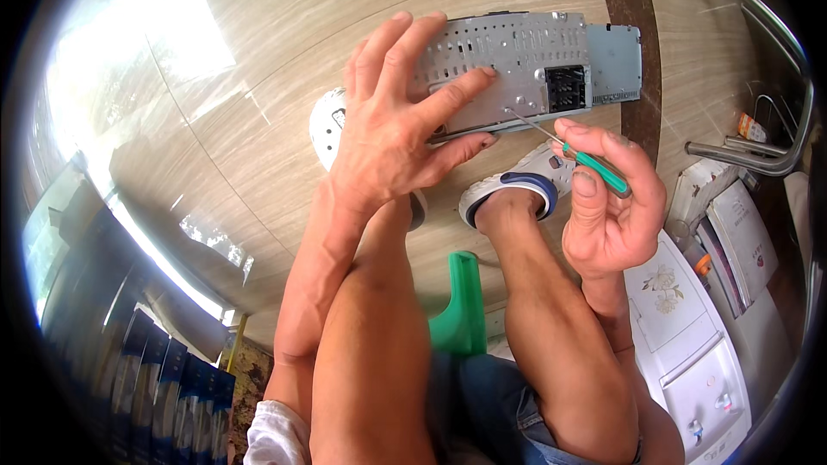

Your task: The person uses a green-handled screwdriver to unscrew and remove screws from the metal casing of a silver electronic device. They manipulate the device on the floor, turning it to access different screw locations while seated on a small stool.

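A flat metal electronics unit (524, 45), silver with rows of vent holes, is in front of me above my feet. It has a black connector socket (566, 89) near its right end. My left hand (398, 108) lies over its left part with fingers spread, the forefinger and thumb reaching across the metal. In my right hand (612, 194) is a small screwdriver (603, 170) with a green handle, pinched between thumb and forefinger. Its thin shaft points up and left, and the tip meets the unit's face near the lower edge. A bluish metal plate (615, 65) extends at the unit's right end.
My feet in white clogs (508, 188) stand just below the unit on a glossy tiled floor (258, 26). A green plastic piece (462, 310) shows between my legs. A white plastic tray (689, 340) holds small parts at right, near chrome tubing (775, 164). Blue packages (164, 379) line the lower left.
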Tool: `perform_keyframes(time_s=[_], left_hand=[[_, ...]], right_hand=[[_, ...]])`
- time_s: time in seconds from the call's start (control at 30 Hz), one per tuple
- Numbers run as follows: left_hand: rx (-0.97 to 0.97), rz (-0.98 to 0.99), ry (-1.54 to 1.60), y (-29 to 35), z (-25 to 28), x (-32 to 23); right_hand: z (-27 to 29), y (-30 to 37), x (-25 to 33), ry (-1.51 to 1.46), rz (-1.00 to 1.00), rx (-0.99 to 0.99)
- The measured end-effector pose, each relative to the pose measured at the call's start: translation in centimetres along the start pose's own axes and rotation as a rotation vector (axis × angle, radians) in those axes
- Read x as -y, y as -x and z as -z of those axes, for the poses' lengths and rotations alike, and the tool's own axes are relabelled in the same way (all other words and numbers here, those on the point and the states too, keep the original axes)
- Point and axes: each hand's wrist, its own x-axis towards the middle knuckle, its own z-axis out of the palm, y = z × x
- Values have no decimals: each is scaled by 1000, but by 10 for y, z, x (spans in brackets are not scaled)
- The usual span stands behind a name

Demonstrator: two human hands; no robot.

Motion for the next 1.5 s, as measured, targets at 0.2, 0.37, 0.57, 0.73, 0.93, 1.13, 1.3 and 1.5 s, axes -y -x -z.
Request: perform_keyframes(time_s=[0.2,0.37,0.57,0.73,0.93,1.13,1.3,1.5], left_hand=[[3,-11,-8,0,0,0],[9,-21,-22,0,1,0],[-24,-37,-9,1,-3,0],[29,-45,-46,1,1,0],[28,-60,-49,3,-2,0],[35,-81,-68,2,-1,0],[44,-105,-84,2,0,-1],[41,-122,-114,2,-2,-2]], right_hand=[[-2,2,0,18,-10,13],[-10,1,0,-76,-40,-138],[-8,3,0,-54,-47,-139],[-1,-1,0,64,-5,18],[0,-2,-1,89,-1,34],[-1,-1,1,84,0,15],[-1,-3,-1,98,-2,38],[-1,-4,-1,105,4,38]])
